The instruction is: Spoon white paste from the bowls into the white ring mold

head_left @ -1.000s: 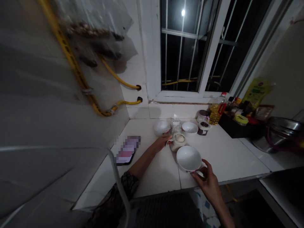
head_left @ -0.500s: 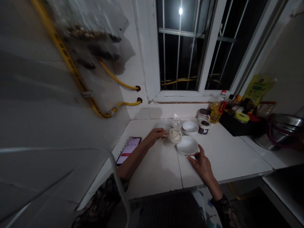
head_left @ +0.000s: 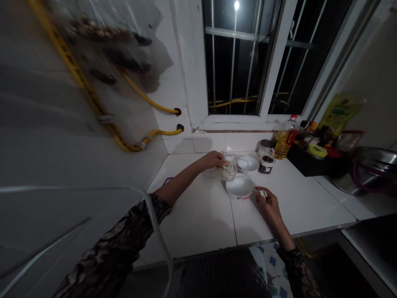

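Note:
My left hand [head_left: 215, 160] grips a clear jar [head_left: 230, 172] with pale contents, tilted at the back left rim of a white bowl [head_left: 240, 188]. Past the jar's mouth shows a clear rounded piece that looks like its lid [head_left: 243, 165]. To the right of the bowl, my right hand [head_left: 270, 203] is closed with a small white object [head_left: 263, 193] between thumb and fingers; its kind is unclear. That hand appears apart from the bowl. A second white bowl [head_left: 252, 164] stands just behind, partly covered by the clear piece.
A jar of dark contents [head_left: 266, 165], a lidded jar [head_left: 266, 148] and an oil bottle [head_left: 283, 142] stand at the back right. Beyond them are a black condiment box [head_left: 305, 159] and a steel pot [head_left: 369, 171]. My left arm mostly covers a phone [head_left: 168, 181].
My left hand has moved forward and now grips the jar tilted beside the bowl. My right hand has come off the bowl to the right with the small white object. The view shifted slightly.

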Available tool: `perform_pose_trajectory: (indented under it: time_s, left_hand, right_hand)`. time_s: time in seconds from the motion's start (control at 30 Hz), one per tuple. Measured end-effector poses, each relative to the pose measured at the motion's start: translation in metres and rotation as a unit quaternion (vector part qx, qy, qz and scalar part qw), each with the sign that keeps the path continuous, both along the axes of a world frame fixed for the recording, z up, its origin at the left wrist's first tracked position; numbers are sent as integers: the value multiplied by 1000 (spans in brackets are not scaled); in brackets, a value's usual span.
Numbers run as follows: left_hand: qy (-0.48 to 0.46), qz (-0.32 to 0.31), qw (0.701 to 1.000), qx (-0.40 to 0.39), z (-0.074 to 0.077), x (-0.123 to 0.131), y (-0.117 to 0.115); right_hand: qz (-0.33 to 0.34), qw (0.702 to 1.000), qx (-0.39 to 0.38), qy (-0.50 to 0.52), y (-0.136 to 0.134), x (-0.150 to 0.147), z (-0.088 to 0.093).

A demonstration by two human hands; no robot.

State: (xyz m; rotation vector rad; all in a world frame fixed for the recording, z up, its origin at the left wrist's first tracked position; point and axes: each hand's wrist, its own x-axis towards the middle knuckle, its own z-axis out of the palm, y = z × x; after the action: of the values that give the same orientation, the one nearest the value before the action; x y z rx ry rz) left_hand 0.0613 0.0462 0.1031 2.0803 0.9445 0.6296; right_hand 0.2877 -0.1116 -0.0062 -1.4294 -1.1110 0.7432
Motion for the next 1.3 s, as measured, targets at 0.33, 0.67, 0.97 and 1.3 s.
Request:
perform_pose_trajectory:
  time_s: [0.33, 0.67, 0.97, 1.3]
  left_hand:
    - [307, -61, 921, 231, 27, 56, -14]
    - [423, -102, 838, 329, 29, 94, -53]
    - [409, -170, 765, 468, 4, 95, -70]
    - [320, -208, 743, 550, -9, 99, -69]
  right_hand:
    - [81, 996, -22, 12, 26, -6, 25]
    - [31, 995, -88, -23, 3, -5, 5]
    - [74, 987, -137, 41, -11, -13, -15]
    - [106, 982, -139, 73, -11, -13, -20]
